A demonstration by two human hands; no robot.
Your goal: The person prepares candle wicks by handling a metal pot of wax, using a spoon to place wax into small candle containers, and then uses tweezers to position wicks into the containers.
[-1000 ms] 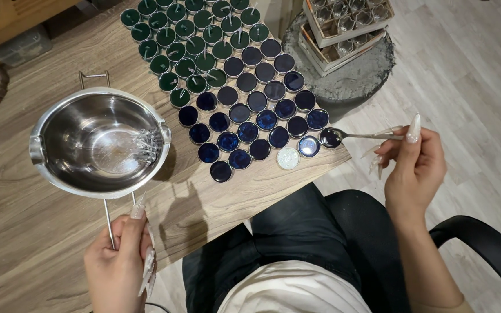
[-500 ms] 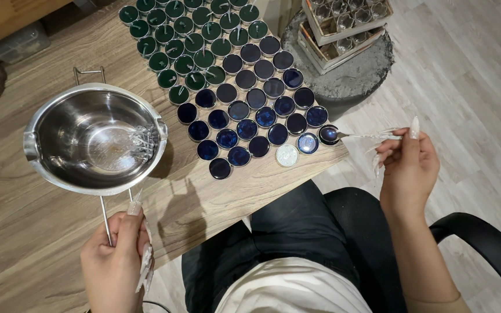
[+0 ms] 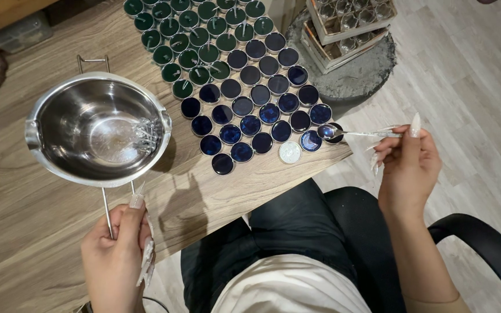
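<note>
Stainless steel fills the left of the view: a shiny pouring pot (image 3: 98,128) is held above the wooden table (image 3: 24,214) by its thin wire handle (image 3: 107,213), around which the left hand (image 3: 114,255) has its fingers closed, thumb pressed up along the wire. Just beyond those fingertips the bowl looks nearly empty, only a pale film at the bottom. Further right, past the pot's rim, stand rows of small round tins (image 3: 244,87), green ones at the far end, dark blue ones nearer. The right hand (image 3: 408,165) pinches a small spoon (image 3: 355,133) between thumb and fingertips; its bowl reaches out from the fingers to the tin at the near right corner of the rows, beside a white glittery lid (image 3: 289,152). A slip seems possible: the pot hangs from one thin handle, so a tilting wrist could drip onto the tins, and a shaky spoon could spill at the table edge.
</note>
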